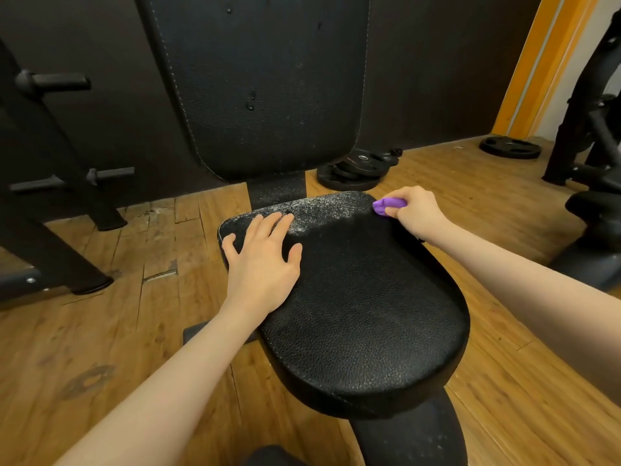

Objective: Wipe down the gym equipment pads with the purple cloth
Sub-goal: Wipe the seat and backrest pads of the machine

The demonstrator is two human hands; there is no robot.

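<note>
Our left hand (260,260) has an open grip, fingers spread and lying flat on the rear left part of the seat pad (363,297), steadying it. Our right hand (418,213) grips the purple cloth (386,206), bunched in curled fingers so only a small wad shows, pressed at the pad's far right corner.

Far left stands a black weight rack (50,183) with pegs jutting out, on the wooden floor (100,331). In the middle rises the tall back pad (262,85), speckled with pale dust and a few nicks. Below it, the seat pad shows a band of white dust (319,210) along its far edge, running between our two hands; the nearer part looks dark and clean. Weight plates (356,169) lie on the floor behind the seat, another plate (509,147) further right, and a dark machine frame (591,136) at the far right.

We judge the cloth soft, light and limp, so it works best held as a wad with the fingers bearing down. The textured vinyl pad looks firm and grippy, likely to trap dust in its grain. The next pass probably sweeps leftward along the dusty band toward our left hand.
</note>
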